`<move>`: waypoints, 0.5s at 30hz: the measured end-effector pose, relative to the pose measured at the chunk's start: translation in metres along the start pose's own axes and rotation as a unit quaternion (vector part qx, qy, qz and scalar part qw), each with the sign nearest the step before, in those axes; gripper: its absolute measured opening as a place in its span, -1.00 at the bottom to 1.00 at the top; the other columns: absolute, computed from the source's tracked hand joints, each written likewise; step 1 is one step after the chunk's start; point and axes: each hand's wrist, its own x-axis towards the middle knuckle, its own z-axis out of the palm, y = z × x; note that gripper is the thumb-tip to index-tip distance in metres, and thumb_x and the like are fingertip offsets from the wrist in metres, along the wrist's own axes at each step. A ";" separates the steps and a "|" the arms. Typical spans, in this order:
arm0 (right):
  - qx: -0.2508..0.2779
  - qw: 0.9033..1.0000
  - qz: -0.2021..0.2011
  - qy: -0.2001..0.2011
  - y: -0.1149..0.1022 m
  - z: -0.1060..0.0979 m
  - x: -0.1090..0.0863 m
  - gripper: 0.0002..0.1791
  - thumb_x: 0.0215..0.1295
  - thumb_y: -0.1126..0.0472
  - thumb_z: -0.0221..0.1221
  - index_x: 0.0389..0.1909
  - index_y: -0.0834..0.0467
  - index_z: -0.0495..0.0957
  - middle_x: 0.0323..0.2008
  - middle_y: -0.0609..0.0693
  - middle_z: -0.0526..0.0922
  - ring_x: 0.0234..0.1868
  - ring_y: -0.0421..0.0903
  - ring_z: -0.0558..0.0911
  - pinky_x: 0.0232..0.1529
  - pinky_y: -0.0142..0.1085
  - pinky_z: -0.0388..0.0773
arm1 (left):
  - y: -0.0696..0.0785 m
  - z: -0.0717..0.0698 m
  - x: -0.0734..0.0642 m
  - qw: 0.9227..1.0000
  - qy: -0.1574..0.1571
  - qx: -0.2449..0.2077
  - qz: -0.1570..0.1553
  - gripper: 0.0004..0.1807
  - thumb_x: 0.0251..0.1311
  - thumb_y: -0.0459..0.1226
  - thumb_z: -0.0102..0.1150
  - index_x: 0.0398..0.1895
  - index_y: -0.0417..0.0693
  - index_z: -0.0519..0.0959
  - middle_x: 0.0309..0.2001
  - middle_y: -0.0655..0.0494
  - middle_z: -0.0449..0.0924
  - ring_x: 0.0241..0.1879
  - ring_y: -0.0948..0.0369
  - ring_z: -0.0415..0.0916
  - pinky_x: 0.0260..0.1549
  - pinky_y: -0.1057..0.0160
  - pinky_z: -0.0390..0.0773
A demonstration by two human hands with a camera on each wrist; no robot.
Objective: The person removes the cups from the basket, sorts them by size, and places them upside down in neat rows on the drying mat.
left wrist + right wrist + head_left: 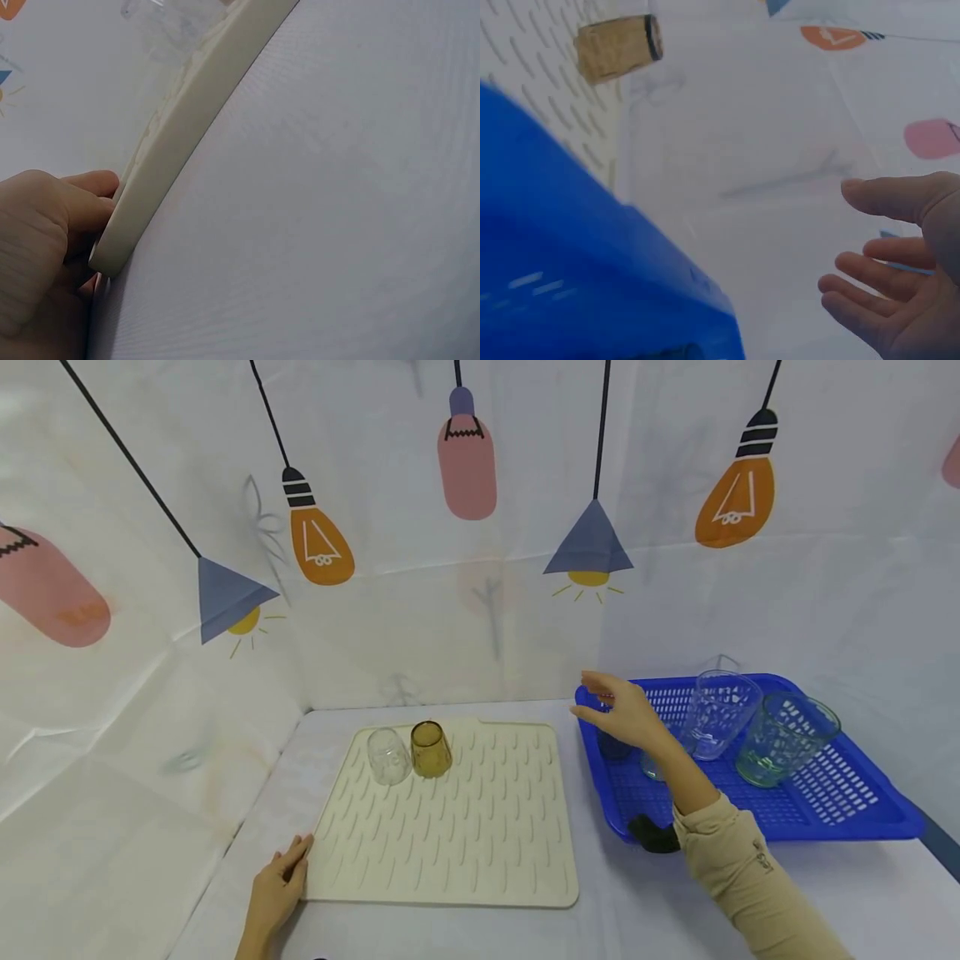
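A cream ridged drying mat (450,852) lies on the white table, its left edge at my left hand (276,887). In the left wrist view, the fingers (90,206) grip the mat's edge (169,142) near a corner. Two glasses stand at the mat's back left: a clear glass (388,758) and an amber glass (431,752). My right hand (622,714) is over the left side of a blue basket (609,797), thumb and fingers spread apart with nothing between them. Below it, a dark glass (613,747) is partly hidden.
Inside the basket, a clear tumbler (720,714) and a greenish glass (783,743) lean to the right. Something small and black (654,835) shows by the basket's front rim, beside my right forearm. A white sheet (480,610) printed with lamps rises behind the table.
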 end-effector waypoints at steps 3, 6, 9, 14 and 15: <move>0.000 1.000 0.015 0.004 0.009 -0.009 -0.009 -0.31 0.25 0.19 0.22 0.31 0.41 0.20 0.23 0.40 0.33 0.21 0.31 0.37 0.17 0.12 0.38 | -0.001 0.000 0.000 1.000 -0.002 0.000 0.000 -0.67 0.00 -0.63 0.10 -0.10 -0.49 0.56 -0.11 -0.41 0.53 -0.06 0.90 0.07 0.03 0.86 -0.10; -0.002 1.000 0.019 0.006 0.018 -0.015 -0.017 -0.30 0.25 0.19 0.22 0.30 0.42 0.20 0.23 0.42 0.32 0.21 0.33 0.37 0.15 0.14 0.39 | -0.001 -0.001 0.000 1.000 -0.003 -0.002 0.001 -0.67 0.00 -0.63 0.10 -0.09 -0.49 0.56 -0.10 -0.41 0.53 -0.06 0.90 0.07 0.02 0.86 -0.10; -0.008 1.000 0.018 0.010 0.025 -0.019 -0.024 -0.30 0.25 0.20 0.22 0.29 0.45 0.20 0.22 0.44 0.32 0.20 0.35 0.37 0.13 0.15 0.40 | 0.001 -0.002 0.001 1.000 -0.002 0.000 0.004 -0.67 0.01 -0.62 0.10 -0.09 -0.48 0.56 -0.10 -0.41 0.53 -0.06 0.89 0.07 0.03 0.86 -0.09; -0.022 0.999 0.033 -0.002 0.034 -0.031 -0.033 -0.28 0.25 0.16 0.22 0.29 0.48 0.18 0.23 0.46 0.29 0.20 0.37 0.35 0.14 0.17 0.38 | 0.002 -0.001 0.001 1.000 -0.004 0.005 0.001 -0.67 0.01 -0.62 0.09 -0.09 -0.47 0.56 -0.09 -0.40 0.53 -0.06 0.91 0.06 0.03 0.86 -0.11; -0.024 0.999 0.038 -0.010 0.036 -0.034 -0.034 -0.27 0.26 0.15 0.21 0.29 0.48 0.17 0.24 0.47 0.28 0.21 0.38 0.34 0.15 0.17 0.37 | 0.002 -0.001 0.001 1.000 -0.005 0.005 0.000 -0.67 0.00 -0.62 0.09 -0.09 -0.48 0.56 -0.10 -0.41 0.53 -0.06 0.91 0.06 0.03 0.86 -0.11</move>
